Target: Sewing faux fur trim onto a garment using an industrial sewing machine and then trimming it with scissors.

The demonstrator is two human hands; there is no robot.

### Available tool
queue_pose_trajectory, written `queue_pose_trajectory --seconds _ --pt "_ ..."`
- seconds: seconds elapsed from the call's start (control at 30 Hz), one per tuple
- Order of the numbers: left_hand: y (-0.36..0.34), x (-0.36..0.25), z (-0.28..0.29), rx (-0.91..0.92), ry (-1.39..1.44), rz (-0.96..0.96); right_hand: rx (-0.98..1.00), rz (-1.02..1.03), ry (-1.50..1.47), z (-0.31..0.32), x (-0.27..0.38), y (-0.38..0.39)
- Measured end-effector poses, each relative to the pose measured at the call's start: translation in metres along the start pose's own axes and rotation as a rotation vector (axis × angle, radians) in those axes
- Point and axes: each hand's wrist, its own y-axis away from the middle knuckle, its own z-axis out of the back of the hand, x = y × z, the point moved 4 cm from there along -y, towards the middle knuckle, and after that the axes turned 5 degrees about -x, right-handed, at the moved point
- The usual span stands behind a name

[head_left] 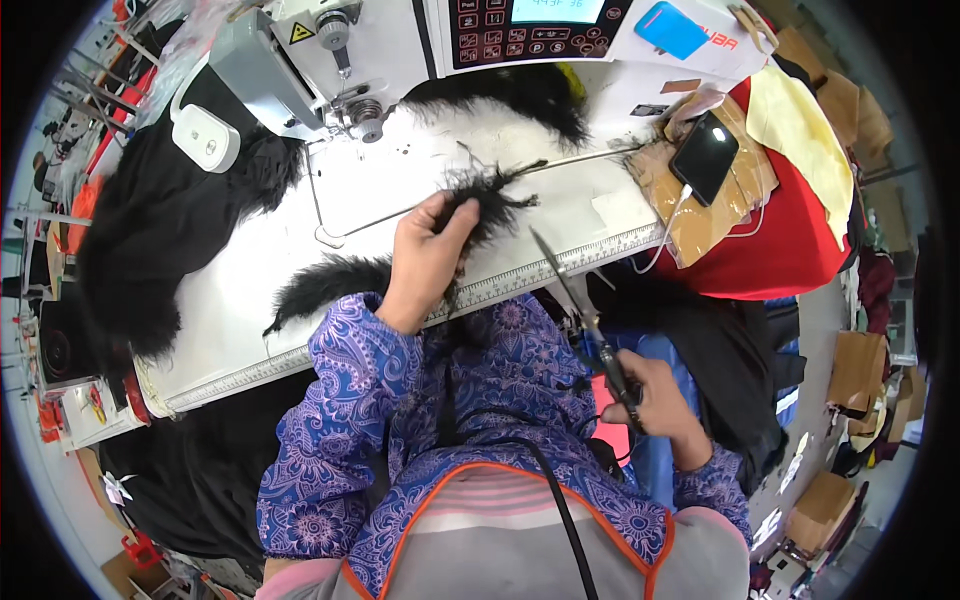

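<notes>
My left hand (428,250) is closed over the white sewing table, pinching a black furry strip (485,212) between thumb and fingers. Loose wisps of the strip stick out to the right of the fingertips. More black fur (330,285) lies on the table just left of the wrist; whether it joins the held strip is hidden by the hand. My right hand (650,395) grips the handles of a pair of scissors (580,300) past the table's front edge. Their blades point up and left toward the fur, apart from it.
A sewing machine (300,70) with a control panel (530,30) stands at the back. A ruler tape (520,276) runs along the table's front edge. At right, a phone (705,158) rests on cardboard beside red fabric (790,250). Black furry fabric (140,240) covers the left side.
</notes>
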Motion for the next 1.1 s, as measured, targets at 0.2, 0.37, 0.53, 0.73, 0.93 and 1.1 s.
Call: queue_pose_trajectory --seconds 0.2,0.37,0.53,0.73,0.93,1.1 --pt "0.03 0.011 -0.017 0.031 -0.221 -0.147 -0.141 -0.013 0.026 -0.015 0.006 0.001" --pt "0.042 0.02 -0.031 0.106 -0.343 -0.194 -0.17 0.014 0.083 -0.017 0.005 0.007" --pt "0.039 0.022 -0.035 -0.009 -0.246 -0.217 -0.22 0.016 0.103 -0.021 -0.017 0.025" --pt "0.048 0.028 -0.05 0.055 -0.385 -0.298 -0.241 0.038 0.081 -0.025 -0.017 0.028" --pt "0.06 0.042 -0.066 0.099 -0.446 -0.492 -0.242 -0.106 -0.054 -0.032 -0.035 0.037" --pt "0.069 0.057 -0.068 0.246 -0.493 -0.506 -0.297 -0.201 -0.191 -0.044 -0.047 0.054"
